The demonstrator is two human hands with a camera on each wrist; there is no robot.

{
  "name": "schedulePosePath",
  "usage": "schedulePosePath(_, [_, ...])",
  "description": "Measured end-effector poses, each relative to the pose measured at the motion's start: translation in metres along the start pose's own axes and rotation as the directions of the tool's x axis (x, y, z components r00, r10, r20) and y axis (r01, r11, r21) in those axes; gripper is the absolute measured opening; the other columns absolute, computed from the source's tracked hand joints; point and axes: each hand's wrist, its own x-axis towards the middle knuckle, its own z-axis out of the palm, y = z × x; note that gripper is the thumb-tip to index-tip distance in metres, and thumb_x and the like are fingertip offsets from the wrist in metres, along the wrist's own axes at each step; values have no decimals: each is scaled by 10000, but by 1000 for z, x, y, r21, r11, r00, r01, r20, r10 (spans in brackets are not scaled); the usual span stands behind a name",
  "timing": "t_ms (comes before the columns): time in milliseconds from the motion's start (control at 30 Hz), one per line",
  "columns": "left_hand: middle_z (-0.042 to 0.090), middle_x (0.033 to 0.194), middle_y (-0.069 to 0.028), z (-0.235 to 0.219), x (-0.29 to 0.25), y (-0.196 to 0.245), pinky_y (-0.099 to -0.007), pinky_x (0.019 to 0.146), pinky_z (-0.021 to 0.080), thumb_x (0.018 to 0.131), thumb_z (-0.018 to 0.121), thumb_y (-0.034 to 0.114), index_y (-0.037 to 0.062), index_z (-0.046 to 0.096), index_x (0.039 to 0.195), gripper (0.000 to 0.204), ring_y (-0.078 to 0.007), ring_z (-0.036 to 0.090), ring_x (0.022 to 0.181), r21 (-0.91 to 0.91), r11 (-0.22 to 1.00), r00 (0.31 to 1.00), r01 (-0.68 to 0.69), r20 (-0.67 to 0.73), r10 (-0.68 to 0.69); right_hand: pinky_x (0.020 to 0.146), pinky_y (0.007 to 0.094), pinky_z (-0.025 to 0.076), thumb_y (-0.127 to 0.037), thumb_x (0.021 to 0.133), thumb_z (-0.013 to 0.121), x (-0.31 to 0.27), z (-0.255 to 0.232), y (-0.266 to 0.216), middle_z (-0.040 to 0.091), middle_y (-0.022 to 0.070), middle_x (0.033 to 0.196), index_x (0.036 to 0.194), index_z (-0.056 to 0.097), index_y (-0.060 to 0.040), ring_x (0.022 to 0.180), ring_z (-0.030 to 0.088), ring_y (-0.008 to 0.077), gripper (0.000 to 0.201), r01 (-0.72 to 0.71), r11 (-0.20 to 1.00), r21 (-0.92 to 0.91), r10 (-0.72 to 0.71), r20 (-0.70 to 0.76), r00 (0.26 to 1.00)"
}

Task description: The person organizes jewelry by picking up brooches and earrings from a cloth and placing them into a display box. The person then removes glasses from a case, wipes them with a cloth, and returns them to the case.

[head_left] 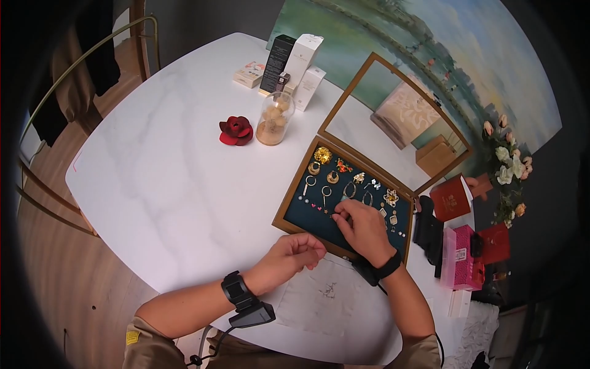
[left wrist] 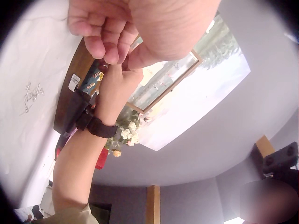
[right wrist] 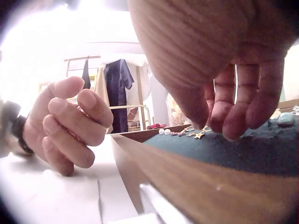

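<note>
A wooden jewelry box (head_left: pixel 279 222) with a dark green lining stands open, holding several earrings and brooches. Inside it, the right hand (head_left: pixel 367 229) bends over the front rows, thumb and fingertips pinching at a small gold earring. Beside the thumb tip in the right wrist view lies a gold star (right wrist: pixel 198 135), near two pearl studs (right wrist: pixel 164 131). Just outside the box's front edge is the left hand (head_left: pixel 287 261), palm turned up, fingers curled and thumb close to the index finger. Nothing shows clearly between them.
A clear pouch (head_left: pixel 319 301) with small silvery pieces lies before the box. Behind are a red flower (head_left: pixel 236 131), a glass dome (head_left: pixel 274 120) and upright cartons (head_left: pixel 304 61). A pink case (head_left: pixel 461 258) and flowers (head_left: pixel 505 166) are at right.
</note>
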Motion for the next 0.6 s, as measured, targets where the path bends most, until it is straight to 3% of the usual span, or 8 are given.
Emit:
schedulePosePath(300, [634, 898, 18, 1, 0, 1, -235, 709, 424, 987, 618, 135, 26, 656, 1118, 175, -65, 570, 801, 2, 1000, 1000, 21, 0, -21, 659, 458, 534, -122, 912, 711, 4, 7, 7, 664, 100, 839, 927, 630, -77, 781, 690, 345, 93, 97, 991, -95, -96, 10, 995])
schedulePosePath(600, [633, 901, 21, 2, -1, 3, -233, 713, 426, 983, 612, 128, 28, 656, 1115, 171, -63, 570, 803, 14, 999, 1000, 30, -9, -30, 668, 461, 533, -116, 918, 697, 7, 8, 6, 672, 106, 847, 902, 637, -71, 790, 687, 357, 77, 62, 996, -64, -62, 3, 998])
